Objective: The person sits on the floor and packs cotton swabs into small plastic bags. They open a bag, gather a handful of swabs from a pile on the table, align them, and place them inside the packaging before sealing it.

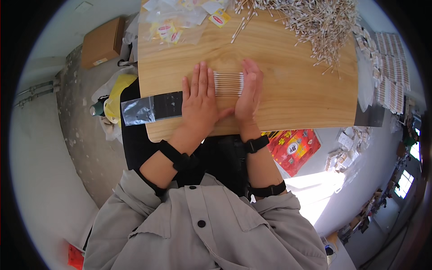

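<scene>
A neat row of cotton swabs [229,84] lies side by side on the wooden table [288,99] between my two hands. My left hand [199,101] rests flat on the wood with its fingers stretched out, at the left ends of the swabs. On its edge stands my right hand [249,92], fingers straight, against the right ends of the row. Neither hand is closed around anything. Beside my left hand, a clear plastic bag [137,111] lies with a dark strip [168,105] that reaches to the hand.
A big heap of loose cotton swabs [315,22] covers the far right. Clear bags with yellow-and-red labels [167,32] lie at the far left. Stacked swab bundles [390,67] stand past the right edge. A cardboard box [102,42] and a red printed sack [294,150] are below table level.
</scene>
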A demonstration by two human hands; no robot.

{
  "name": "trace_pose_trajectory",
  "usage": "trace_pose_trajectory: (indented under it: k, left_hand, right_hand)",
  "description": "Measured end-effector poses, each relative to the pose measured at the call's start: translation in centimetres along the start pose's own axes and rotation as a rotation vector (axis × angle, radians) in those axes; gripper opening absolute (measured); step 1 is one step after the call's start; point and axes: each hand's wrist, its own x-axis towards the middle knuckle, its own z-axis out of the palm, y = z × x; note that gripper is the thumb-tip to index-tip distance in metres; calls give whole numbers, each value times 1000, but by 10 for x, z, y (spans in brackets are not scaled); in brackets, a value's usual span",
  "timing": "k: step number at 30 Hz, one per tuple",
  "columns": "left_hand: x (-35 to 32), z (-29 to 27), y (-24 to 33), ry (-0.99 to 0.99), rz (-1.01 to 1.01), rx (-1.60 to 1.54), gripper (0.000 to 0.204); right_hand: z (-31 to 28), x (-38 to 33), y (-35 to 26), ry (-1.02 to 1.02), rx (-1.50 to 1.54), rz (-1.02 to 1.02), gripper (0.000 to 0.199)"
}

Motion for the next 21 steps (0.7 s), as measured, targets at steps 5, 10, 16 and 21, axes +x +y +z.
trace_pose_trajectory:
  k: [5, 10, 16, 21]
  left_hand:
    - [-4, -8, -3, -3, -40, -85, 112]
    - [1, -11, 5, 31, 72, -141, 106]
    - [0, -5, 13, -51, 120, -93, 100]
    - [-19, -12, -9, -33, 66, -66, 92]
  right_hand:
    - [-8, 6, 11, 74, 243, 87, 54]
    - [0, 9, -13, 131, 280, 128, 55]
    - [3, 2, 0, 49, 161, 88, 53]
    - [34, -18, -13, -33, 5, 62, 42]
